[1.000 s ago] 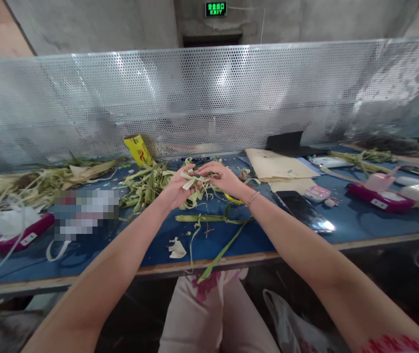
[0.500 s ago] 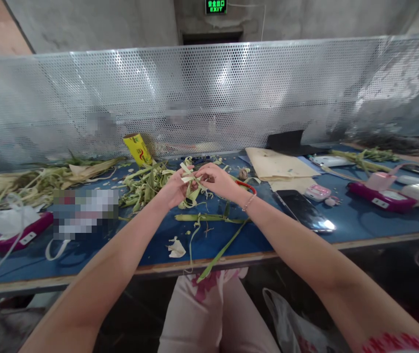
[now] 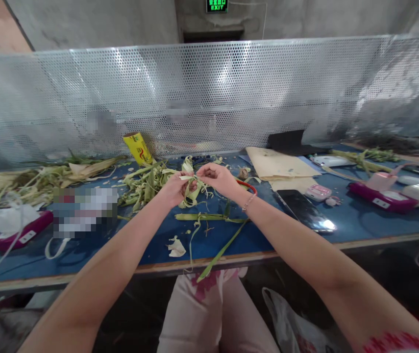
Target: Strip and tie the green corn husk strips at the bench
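"So, how will the strip (image 3: 185,177) handle?"

"Likely light, soft and easily torn; best pinched near an end. The left hand (image 3: 176,189) has it clamped between its fingertips."

"And the right hand (image 3: 219,179)?"

"Its fingertips are bunched just beside the strip; whether they grip it cannot be told."

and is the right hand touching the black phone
Apart: in the head view, the right hand is over by the leaf strips, and blue tabletop shows between it and the black phone.
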### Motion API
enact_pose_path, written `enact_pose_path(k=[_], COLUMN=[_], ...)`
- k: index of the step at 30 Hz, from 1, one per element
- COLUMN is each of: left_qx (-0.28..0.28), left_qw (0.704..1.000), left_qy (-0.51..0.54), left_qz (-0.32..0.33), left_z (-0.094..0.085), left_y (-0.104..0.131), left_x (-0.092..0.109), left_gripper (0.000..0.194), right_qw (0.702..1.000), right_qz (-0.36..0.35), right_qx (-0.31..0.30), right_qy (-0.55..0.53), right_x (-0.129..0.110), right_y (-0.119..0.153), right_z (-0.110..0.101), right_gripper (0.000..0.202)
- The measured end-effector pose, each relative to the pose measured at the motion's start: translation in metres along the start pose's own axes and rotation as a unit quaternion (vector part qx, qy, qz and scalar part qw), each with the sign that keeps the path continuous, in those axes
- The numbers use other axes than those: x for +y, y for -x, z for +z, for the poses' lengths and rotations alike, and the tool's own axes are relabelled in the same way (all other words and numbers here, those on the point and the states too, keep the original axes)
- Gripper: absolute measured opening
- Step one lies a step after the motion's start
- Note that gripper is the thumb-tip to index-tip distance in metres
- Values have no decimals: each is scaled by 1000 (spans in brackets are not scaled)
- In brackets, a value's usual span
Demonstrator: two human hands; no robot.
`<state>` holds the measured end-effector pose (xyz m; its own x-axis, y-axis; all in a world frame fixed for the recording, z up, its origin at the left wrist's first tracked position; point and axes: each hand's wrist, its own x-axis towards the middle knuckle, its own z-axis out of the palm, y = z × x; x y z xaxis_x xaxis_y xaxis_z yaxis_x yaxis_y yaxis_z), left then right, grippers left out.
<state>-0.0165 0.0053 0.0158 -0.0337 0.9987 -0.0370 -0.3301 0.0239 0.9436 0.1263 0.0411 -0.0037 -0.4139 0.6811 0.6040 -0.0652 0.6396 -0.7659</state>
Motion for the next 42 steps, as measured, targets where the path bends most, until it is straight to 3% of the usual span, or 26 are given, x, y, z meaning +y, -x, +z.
enact_pose_path(k=[4,8,13,17,21,27,33,37,42], left_qx=[16,-26,-33,-26,-45,-9,-30,-48,-53], left_qw=[999,997,991,960,946,918,856,817,841], left_qy=[48,63,-84,-229,-255,-309,-428,-478,-463], left_qz=[7,41,103,157,193,246,288,318,275], left_z=[-2,-5,-7,-3,5,7,-1,0,6], left_y=[-1,-2,-4,-1,6,12,7,7,7], left_x=[3,3,-5,-9,-9,-4,-4,-6,-10], left_gripper=[12,12,25,24,24,21,8,10,13], right_qw=[1000,999,997,996,997,993,958,937,930], right_qz=[4,7,-3,4,6,-16,-39,-37,-36], right_qx=[3,37,71,85,79,72,12,-60,-102], right_qy=[7,32,32,19,14,90,283,342,353], right_x=[0,0,-4,-7,-6,-6,-9,-5,-2], right_y=[0,-1,-1,-1,-2,-1,3,3,2], right_z=[2,1,-3,-4,-2,-4,-10,-12,-12], right_gripper=[11,11,12,11,11,12,20,30,29])
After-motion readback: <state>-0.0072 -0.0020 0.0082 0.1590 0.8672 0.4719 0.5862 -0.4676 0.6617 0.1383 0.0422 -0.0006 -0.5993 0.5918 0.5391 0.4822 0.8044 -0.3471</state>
